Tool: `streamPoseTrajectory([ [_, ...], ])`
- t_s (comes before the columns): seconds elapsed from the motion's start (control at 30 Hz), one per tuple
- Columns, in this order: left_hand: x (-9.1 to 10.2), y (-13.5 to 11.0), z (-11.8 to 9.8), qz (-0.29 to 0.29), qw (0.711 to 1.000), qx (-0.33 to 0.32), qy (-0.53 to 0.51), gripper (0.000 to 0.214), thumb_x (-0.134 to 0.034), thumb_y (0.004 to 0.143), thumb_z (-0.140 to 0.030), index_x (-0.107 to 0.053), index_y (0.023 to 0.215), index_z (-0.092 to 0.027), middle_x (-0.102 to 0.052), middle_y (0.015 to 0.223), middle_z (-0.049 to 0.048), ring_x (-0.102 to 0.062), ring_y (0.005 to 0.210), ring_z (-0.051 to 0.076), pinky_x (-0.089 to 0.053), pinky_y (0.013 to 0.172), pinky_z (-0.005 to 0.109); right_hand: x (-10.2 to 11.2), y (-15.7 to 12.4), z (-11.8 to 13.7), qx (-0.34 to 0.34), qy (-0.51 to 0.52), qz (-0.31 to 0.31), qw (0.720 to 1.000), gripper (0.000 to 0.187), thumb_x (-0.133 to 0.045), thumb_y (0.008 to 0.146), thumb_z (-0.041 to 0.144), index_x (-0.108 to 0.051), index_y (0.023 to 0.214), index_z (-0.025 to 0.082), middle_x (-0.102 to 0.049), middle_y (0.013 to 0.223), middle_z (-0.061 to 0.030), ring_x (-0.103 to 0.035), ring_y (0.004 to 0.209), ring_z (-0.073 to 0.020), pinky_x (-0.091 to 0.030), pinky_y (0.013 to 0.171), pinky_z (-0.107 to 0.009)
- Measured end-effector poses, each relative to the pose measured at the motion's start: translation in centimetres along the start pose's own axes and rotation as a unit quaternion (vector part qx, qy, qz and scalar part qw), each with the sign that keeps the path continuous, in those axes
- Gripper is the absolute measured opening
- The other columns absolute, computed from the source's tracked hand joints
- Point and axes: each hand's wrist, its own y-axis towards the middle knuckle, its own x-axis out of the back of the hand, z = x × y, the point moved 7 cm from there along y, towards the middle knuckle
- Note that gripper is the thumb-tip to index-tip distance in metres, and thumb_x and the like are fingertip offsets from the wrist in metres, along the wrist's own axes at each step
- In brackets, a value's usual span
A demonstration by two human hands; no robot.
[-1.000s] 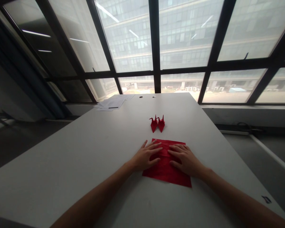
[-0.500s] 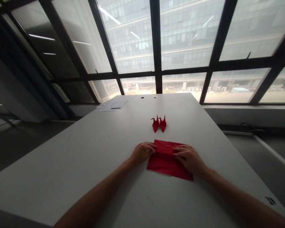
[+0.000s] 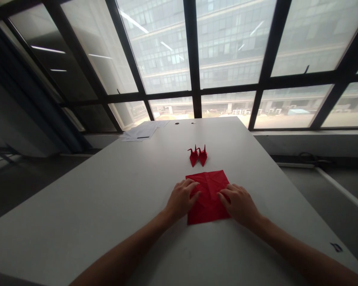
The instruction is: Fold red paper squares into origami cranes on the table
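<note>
Red sheet (image 3: 208,196) lies flat on the table (image 3: 107,206), on the table's centre line and in its near half. The sheet is roughly square, so it has no real long axis. It looks a touch longer from near to far, along the table's length. It sits a little askew: the far edge tilts, with its right corner farther up the table than its left. Creases cross the sheet, and one runs from the far edge toward its middle. The exact fold pattern is hard to read.

Left hand (image 3: 181,198) is palm down on the sheet's left edge, fingers loosely bent and resting on top, nothing clenched. The thumb is hidden, so whether it is tucked under the edge cannot be told. Right hand (image 3: 240,202) is palm down on the right edge, fingers extended and pressing, not grasping. It covers the sheet's right side and near right corner. Both forearms are cut off at the bottom of the frame.

Two red cranes (image 3: 198,155) stand farther up the table's centre line, touching side by side with their points up. They are too small for detail. White papers (image 3: 140,131) lie at the table's far left corner, and a dark strip on them is unreadable. A sticker (image 3: 335,247) sits at the table's near right edge, blurred. Windows (image 3: 232,43) rise beyond the table's far end.
</note>
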Motion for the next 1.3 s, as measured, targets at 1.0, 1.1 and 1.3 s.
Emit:
streamPoseTrajectory([
  [1.0, 0.9, 0.6, 1.1, -0.066, 0.983, -0.114, -0.128, 0.023, -0.06, 0.096, -0.033, -0.074, 0.114, -0.031, -0.072, 0.118, 0.0046, -0.063, 0.114, 0.023, -0.045, 0.102, 0.041, 0.8, 0.7, -1.7, 0.12, 0.128, -0.118, 0.977, 0.026, -0.052, 0.099, 0.04, -0.076, 0.103, 0.031, -0.074, 0.111, -0.0033, -0.06, 0.108, -0.0254, -0.042, 0.095, -0.045],
  [1.1, 0.7, 0.7, 1.0, -0.052, 0.987, -0.113, -0.097, 0.024, -0.058, 0.097, -0.032, -0.073, 0.115, -0.031, -0.071, 0.121, 0.0044, -0.063, 0.116, 0.024, -0.044, 0.104, 0.043, 0.1, 0.8, -1.8, 0.106, 0.109, -0.075, 0.986, 0.025, -0.053, 0.098, 0.037, -0.077, 0.1, 0.031, -0.074, 0.112, -0.003, -0.06, 0.109, -0.0258, -0.041, 0.097, -0.046],
  [1.3, -1.2, 0.7, 0.6, 0.059, 0.98, -0.156, -0.108, 0.021, -0.064, 0.094, -0.028, -0.075, 0.111, -0.029, -0.071, 0.122, 0.003, -0.065, 0.115, 0.023, -0.044, 0.107, 0.041, -1.0, 0.8, -0.9, 0.092, 0.073, 0.045, 0.992, 0.046, -0.062, 0.091, 0.045, -0.06, 0.133, 0.029, -0.06, 0.139, -0.0063, -0.051, 0.127, -0.0304, -0.037, 0.106, -0.052],
])
